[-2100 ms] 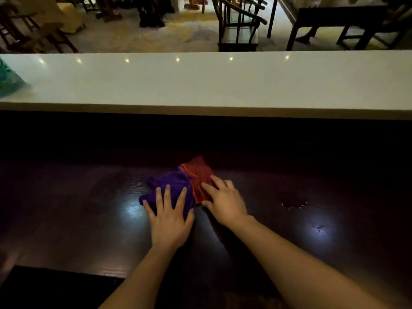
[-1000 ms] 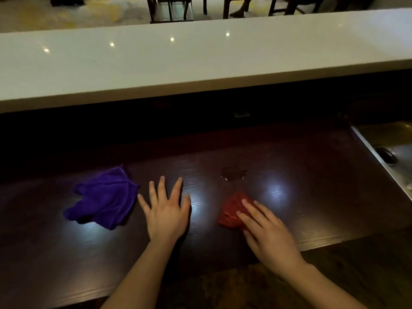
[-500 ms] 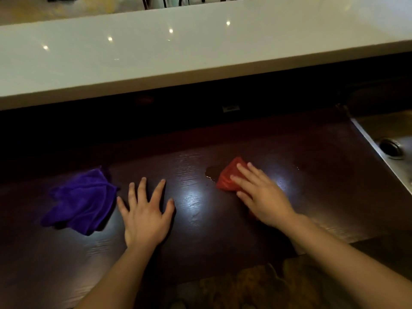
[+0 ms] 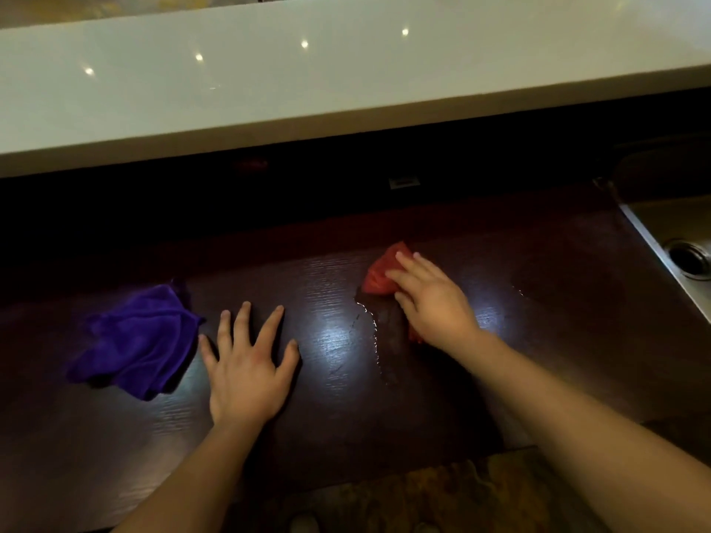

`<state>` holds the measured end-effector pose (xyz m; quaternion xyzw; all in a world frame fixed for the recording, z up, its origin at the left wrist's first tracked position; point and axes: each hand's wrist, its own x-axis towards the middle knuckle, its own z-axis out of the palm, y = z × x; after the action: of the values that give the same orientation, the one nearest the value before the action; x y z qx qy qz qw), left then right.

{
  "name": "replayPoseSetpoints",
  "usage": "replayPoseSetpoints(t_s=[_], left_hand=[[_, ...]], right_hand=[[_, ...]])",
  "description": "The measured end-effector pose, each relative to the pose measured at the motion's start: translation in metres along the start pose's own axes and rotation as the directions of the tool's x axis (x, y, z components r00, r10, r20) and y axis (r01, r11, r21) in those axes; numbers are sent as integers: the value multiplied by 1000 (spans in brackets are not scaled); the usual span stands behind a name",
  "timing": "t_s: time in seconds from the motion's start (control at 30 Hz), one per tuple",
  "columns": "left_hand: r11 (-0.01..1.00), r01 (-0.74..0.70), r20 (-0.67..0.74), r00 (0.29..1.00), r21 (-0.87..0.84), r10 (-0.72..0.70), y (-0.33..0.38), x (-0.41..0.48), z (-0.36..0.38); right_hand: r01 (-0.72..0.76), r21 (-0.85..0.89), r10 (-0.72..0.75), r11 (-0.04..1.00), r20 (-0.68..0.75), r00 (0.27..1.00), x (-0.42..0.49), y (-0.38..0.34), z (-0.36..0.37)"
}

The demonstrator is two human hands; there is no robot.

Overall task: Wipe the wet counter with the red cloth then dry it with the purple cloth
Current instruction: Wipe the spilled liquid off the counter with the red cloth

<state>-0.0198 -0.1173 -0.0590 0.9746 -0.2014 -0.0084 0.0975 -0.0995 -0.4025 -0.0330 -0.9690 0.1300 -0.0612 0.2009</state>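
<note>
My right hand (image 4: 433,302) presses flat on the red cloth (image 4: 381,273) on the dark wooden counter (image 4: 538,340); most of the cloth is hidden under the palm. A wet smear with a thin line of water (image 4: 371,328) trails just left of and below that hand. The purple cloth (image 4: 134,340) lies crumpled at the left of the counter. Beside it to the right, my left hand (image 4: 248,363) rests flat with fingers spread, holding nothing and close to the cloth's edge.
A raised white bar top (image 4: 346,78) runs along the back, with a dark gap beneath it. A steel sink (image 4: 681,259) with a drain sits at the right edge. Another faint wet patch (image 4: 523,292) glints right of my right hand.
My right hand has pushed the red cloth away from me across the puddle, leaving a wet smear behind. My left hand stays planted next to the purple cloth.
</note>
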Motion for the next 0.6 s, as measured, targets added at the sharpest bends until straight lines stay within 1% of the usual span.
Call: replayPoseSetpoints(t_s=[0.07,0.1,0.13,0.17,0.23,0.3,0.33,0.37,0.4,0.43,0.5,0.53,0.57,0.6], left_hand=[[1000,-4,-11,1000,2,4,-1,0,1],[1000,-5,-13,1000,3,5,-1,0,2],[1000,-8,-12,1000,6,8,-1,1,3],[1000,-10,-10,1000,10,10,-2,1,4],[1000,-8,-12,1000,17,9,-3,1,6],[1000,-7,-14,1000,20,7,-3,1,6],[1000,-6,-15,1000,21,6,-3,1,6],[1000,-5,-15,1000,24,5,-2,1,6],[1000,-4,-14,1000,27,5,-2,1,5],[1000,-4,-12,1000,28,4,-2,1,5],[1000,-6,-10,1000,25,6,-3,1,5],[1000,-7,-11,1000,24,7,-4,0,5],[1000,-9,-13,1000,24,9,-4,1,5],[1000,-11,-13,1000,23,11,-4,1,5]], right_hand=[[191,-23,-189,981,50,981,-46,4,-1],[249,-39,-246,968,78,966,-70,11,-5],[261,-50,-256,964,84,963,-86,20,-10],[221,-56,-218,974,57,974,-94,29,-15],[26,-63,-27,998,-20,999,-85,40,-21],[-192,-46,185,980,-118,976,-51,35,-20],[-270,-12,266,963,-131,955,-33,27,-19],[-315,13,314,949,-121,942,-19,17,-16],[-305,32,307,952,-110,945,-12,7,-11],[-242,37,244,970,-92,965,-13,0,-5],[-7,-2,7,1000,-24,1000,-43,-9,8],[105,-21,-104,994,17,994,-65,-10,10],[172,-40,-170,984,49,984,-86,-6,8],[195,-71,-192,978,49,980,-99,4,3]])
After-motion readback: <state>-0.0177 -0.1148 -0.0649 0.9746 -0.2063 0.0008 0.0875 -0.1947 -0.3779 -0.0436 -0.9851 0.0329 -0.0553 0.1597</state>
